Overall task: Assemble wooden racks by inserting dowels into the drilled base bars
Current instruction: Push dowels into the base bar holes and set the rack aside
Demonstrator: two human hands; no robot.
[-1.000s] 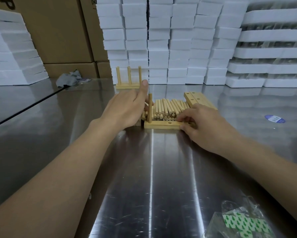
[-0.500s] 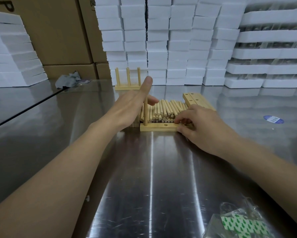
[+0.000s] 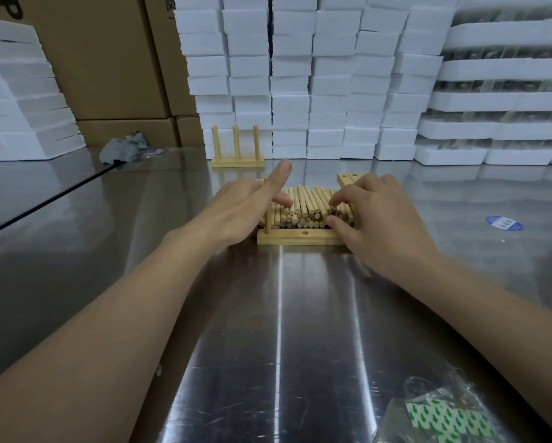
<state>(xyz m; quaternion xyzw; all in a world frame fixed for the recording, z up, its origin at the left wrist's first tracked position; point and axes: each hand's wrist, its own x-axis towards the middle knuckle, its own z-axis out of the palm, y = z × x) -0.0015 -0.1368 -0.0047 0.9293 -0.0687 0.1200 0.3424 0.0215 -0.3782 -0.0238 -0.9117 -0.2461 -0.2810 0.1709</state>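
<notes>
On shiny steel table [image 3: 281, 314], your left hand [image 3: 236, 212] spreads wide; right hand [image 3: 383, 225] pinches stacked pale wooden dowels [image 3: 303, 203].

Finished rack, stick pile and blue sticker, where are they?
finished rack [image 3: 237, 161], head view, middle of its base bar.
dowel pile [image 3: 306, 203], head view, top of the heap.
blue sticker [image 3: 504, 224], head view, its centre.
</notes>
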